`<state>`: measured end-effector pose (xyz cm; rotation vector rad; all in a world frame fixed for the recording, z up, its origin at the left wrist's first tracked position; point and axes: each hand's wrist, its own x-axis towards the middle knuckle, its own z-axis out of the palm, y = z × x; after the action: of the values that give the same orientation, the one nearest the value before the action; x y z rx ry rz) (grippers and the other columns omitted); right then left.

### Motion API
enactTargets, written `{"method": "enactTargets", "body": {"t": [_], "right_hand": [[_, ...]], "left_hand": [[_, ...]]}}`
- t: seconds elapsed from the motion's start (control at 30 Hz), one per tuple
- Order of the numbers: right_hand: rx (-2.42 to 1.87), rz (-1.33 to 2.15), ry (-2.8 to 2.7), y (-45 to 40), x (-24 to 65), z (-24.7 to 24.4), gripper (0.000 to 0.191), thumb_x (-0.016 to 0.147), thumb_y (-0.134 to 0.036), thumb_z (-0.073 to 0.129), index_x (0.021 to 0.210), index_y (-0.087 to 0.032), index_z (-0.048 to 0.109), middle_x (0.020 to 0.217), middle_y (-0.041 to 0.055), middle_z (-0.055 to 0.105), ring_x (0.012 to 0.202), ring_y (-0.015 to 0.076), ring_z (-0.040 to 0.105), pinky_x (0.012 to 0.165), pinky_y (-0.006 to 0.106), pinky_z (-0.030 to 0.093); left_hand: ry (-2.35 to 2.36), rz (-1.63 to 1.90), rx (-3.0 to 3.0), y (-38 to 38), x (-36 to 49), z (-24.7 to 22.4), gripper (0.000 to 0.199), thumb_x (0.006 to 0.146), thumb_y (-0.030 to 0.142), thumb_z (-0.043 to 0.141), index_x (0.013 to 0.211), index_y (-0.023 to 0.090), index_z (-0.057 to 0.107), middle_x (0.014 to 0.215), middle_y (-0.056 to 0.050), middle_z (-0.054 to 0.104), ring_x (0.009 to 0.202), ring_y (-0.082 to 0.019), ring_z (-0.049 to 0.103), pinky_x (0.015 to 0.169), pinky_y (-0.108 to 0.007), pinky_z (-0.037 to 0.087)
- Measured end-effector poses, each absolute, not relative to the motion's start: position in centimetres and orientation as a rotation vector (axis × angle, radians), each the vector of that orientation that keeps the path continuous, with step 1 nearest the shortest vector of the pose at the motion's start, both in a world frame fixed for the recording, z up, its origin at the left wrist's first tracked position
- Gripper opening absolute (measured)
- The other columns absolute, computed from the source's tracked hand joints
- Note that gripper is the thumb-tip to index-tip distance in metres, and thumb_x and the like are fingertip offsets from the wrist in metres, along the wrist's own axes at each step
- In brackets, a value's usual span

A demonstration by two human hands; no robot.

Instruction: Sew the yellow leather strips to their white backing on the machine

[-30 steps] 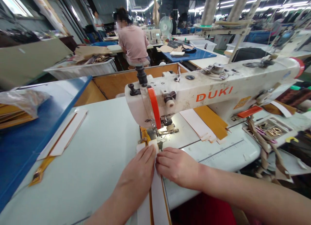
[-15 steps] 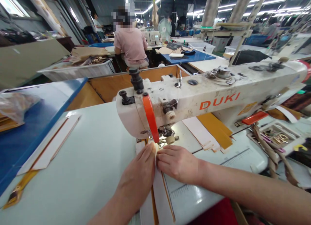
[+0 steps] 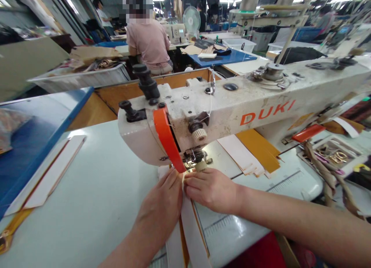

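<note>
I pinch the end of the limp strip between my left hand and right hand (it looks like soft leather, best held flat) beside the sewing machine.

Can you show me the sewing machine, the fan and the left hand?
sewing machine point(image 3: 268, 115), head view, on the orange DUKI letters
fan point(image 3: 191, 19), head view, on its round guard
left hand point(image 3: 159, 208), head view, on its back

Reading white strips with orange edging under my fingers. Ahead of the fingers: off-white sewing machine, orange guard, orange lettering, mustard strips, pale pink strips. Pale grey table left.
</note>
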<state>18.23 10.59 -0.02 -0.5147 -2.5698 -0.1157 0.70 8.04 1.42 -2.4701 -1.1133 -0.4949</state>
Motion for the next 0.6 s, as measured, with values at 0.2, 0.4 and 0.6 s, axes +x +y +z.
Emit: {"method": "enactTargets", "body": {"t": [0.2, 0.4, 0.6], "right_hand": [[-0.525, -0.104, -2.586, 10.7, 18.3, -0.2, 0.021, 0.096, -0.014, 0.049, 0.078, -0.014, 0.06, 0.085, 0.0043, 0.068, 0.083, 0.0176, 0.062, 0.076, 0.03, 0.046], [-0.575, -0.062, -2.641, 9.7, 18.8, -0.3, 0.014, 0.095, -0.015, 0.051, 0.094, -0.01, 0.064, 0.103, 0.0086, 0.069, 0.098, 0.0213, 0.061, 0.09, 0.033, 0.047], [-0.725, 0.2, -2.571, 4.3, 21.3, 0.0, 0.025, 0.099, -0.018, 0.041, 0.114, -0.01, 0.059, 0.115, 0.0106, 0.065, 0.109, 0.0212, 0.055, 0.099, 0.034, 0.044]], "left_hand": [[-1.088, -0.499, -2.501, 8.3, 0.2, 0.6, 0.036, 0.091, 0.006, 0.029, 0.101, 0.004, 0.064, 0.097, -0.015, 0.07, 0.097, -0.022, 0.065, 0.091, -0.033, 0.053], [-1.129, -0.49, -2.529, 7.3, 0.0, -0.4, 0.039, 0.091, 0.008, 0.03, 0.116, -0.002, 0.058, 0.117, -0.021, 0.065, 0.116, -0.026, 0.058, 0.096, -0.038, 0.051], [-1.051, -0.585, -2.662, 1.2, -0.4, -0.2, 0.035, 0.093, 0.012, 0.039, 0.121, 0.006, 0.058, 0.128, -0.016, 0.061, 0.123, -0.023, 0.053, 0.101, -0.034, 0.048]]}}
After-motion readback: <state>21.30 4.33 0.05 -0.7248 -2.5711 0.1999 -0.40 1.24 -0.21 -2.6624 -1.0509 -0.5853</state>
